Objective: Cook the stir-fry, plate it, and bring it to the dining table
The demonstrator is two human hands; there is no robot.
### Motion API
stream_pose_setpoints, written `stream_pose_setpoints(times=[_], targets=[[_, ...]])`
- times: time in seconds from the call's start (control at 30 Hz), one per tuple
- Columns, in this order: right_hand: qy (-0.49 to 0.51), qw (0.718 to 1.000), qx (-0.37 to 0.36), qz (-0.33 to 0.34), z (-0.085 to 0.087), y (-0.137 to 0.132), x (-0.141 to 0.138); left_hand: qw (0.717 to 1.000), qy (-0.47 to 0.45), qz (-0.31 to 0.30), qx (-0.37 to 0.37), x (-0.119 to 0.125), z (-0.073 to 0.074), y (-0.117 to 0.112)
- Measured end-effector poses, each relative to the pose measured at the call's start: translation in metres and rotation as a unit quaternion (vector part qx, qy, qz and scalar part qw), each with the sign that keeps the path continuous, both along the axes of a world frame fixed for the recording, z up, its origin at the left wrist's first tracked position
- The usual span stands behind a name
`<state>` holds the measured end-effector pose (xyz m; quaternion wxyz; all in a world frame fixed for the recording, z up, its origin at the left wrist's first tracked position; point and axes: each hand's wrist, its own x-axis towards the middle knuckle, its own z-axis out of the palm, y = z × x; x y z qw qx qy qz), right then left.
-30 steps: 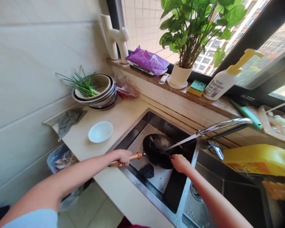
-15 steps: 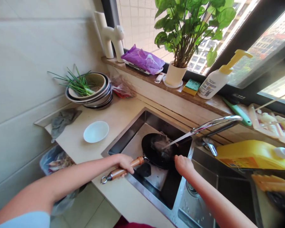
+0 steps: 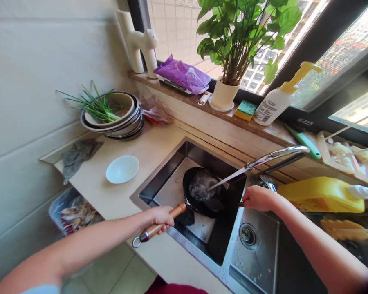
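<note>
- At far left, a bin of scraps [image 3: 78, 213] stands below counter level, partly blocked from view by the person's left forearm — its contents too jumbled to name
- A pale blue sleeve [image 3: 41, 289] is cropped by the lower edge
- The left hand [image 3: 162, 216] is closed around a wooden handle [image 3: 178, 210], its grip covering the middle stretch; a metal ring [image 3: 136, 242] shows at the free end
- A dark lump [image 3: 188, 217] lies in the sink, partly hidden by the handle and the pan; what it is cannot be made out
- The frying pan [image 3: 187, 183], round and black, is in the sink basin [image 3: 171, 179] beneath running water [image 3: 228, 178], its inside wet, with a pale, bubbly swirl near where the stream lands
- A dark flat shape [image 3: 215, 204] in the pan barely stands out — black against black
- The right hand [image 3: 257, 198] is curled tightly around a thin dark stem [image 3: 241, 204], only its tip showing; whether it joins the flat shape cannot be told
- The faucet lever [image 3: 270, 184] is partly screened by that hand
- At far right, a tan object [image 3: 343, 229] is blurred
</note>
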<state>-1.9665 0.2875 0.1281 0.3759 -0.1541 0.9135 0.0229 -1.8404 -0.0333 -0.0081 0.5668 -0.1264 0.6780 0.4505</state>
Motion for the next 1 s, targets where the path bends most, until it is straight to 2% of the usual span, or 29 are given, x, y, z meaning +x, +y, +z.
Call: stream_pose_setpoints(times=[0.1,0.2,0.33,0.43,0.53,0.63,0.73,0.83,1.0], targets=[[-0.087,0.996,-0.016,0.019,0.005,0.001,0.002,0.996,0.053,-0.051,-0.047,-0.015,0.003,-0.013],[-0.139,0.989,-0.049,0.021,-0.008,-0.001,0.013,0.985,0.097,-0.105,-0.093,-0.028,0.005,-0.026],[-0.091,0.992,-0.083,0.003,-0.039,-0.002,0.041,0.971,0.124,-0.146,-0.143,-0.038,0.004,-0.035],[-0.027,0.997,-0.075,-0.022,-0.054,0.0,0.064,0.962,0.141,-0.169,-0.162,-0.041,0.003,-0.038],[0.003,0.998,-0.053,-0.04,-0.056,0.007,0.08,0.953,0.163,-0.189,-0.174,-0.043,0.001,-0.039],[0.003,0.998,-0.054,-0.033,-0.052,0.017,0.085,0.945,0.179,-0.202,-0.183,-0.049,0.0,-0.042],[-0.034,0.99,-0.138,-0.004,-0.051,0.022,0.084,0.939,0.192,-0.21,-0.194,-0.056,-0.001,-0.046],[-0.025,0.981,-0.192,-0.026,-0.063,0.012,0.088,0.934,0.203,-0.213,-0.204,-0.061,-0.005,-0.05],[0.062,0.993,-0.075,-0.072,-0.093,-0.026,0.103,0.935,0.186,-0.213,-0.215,-0.063,-0.013,-0.053]])
